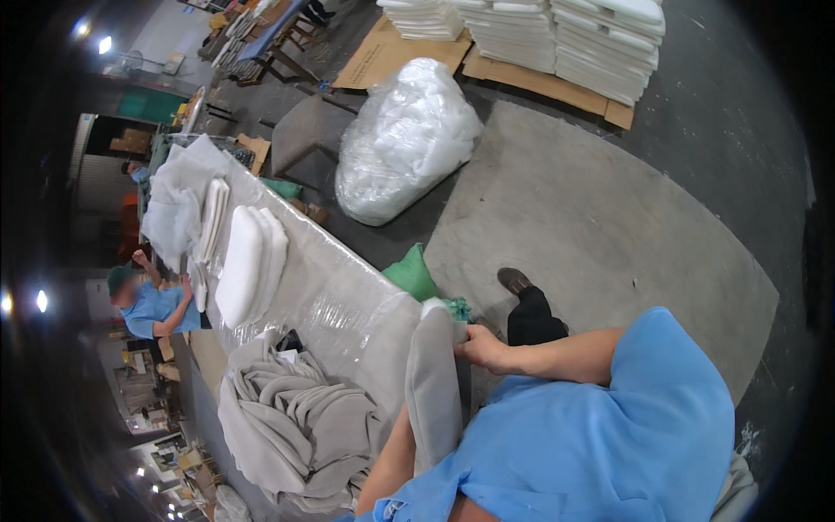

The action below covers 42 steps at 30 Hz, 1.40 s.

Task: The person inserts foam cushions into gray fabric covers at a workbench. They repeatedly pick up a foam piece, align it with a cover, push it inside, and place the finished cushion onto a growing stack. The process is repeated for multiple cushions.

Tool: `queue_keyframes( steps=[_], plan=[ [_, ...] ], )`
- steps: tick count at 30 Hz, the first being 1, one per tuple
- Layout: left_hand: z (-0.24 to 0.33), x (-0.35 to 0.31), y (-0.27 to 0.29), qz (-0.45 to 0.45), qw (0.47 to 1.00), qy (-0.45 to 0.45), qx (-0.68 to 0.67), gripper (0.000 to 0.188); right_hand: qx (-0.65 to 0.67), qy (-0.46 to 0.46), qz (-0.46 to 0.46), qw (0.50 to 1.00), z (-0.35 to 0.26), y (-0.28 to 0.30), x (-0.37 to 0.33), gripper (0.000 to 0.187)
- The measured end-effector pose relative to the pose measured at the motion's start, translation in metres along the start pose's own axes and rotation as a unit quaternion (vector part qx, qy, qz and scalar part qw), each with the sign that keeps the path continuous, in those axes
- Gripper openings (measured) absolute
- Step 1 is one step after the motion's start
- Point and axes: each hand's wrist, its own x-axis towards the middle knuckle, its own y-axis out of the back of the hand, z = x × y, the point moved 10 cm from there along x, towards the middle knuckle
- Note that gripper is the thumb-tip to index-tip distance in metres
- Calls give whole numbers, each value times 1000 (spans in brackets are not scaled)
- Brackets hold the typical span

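A long grey fabric cushion cover (435,391) with white padding showing at its far end stands on edge close in front of my body. My right hand (484,350) is closed on its right side, near the far end, fingers curled round the cloth. My left forearm (391,461) reaches up along the left side of the cover; the cover hides my left hand. Just left of it, a large heap of loose grey fabric (300,418) lies on the table, with a small dark object (289,341) at its back edge.
The plastic-covered table (339,296) holds white foam pads (248,265) and white wadding (178,196). A co-worker in blue (161,304) stands at its far left. Beyond are a green sack (412,274), a plastic-wrapped white bundle (404,139), a chair (300,135) and stacked white pads (600,52) on cardboard.
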Motion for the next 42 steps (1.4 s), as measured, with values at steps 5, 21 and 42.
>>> queue_keyframes(
  steps=[5, 21, 42],
  plan=[
    [29, 37, -19, -33, 991, -82, 99, 43, 48, 6, 53, 997, 23, 26, -1, 32],
    [185, 136, -176, -267, 749, -99, 599, 52, 82, 2, 135, 987, 50, 46, 6, 29],
    [168, 120, -182, -329, 664, -43, 670, 35, 293, 46, 192, 936, 53, 61, 40, 27]
  ],
)
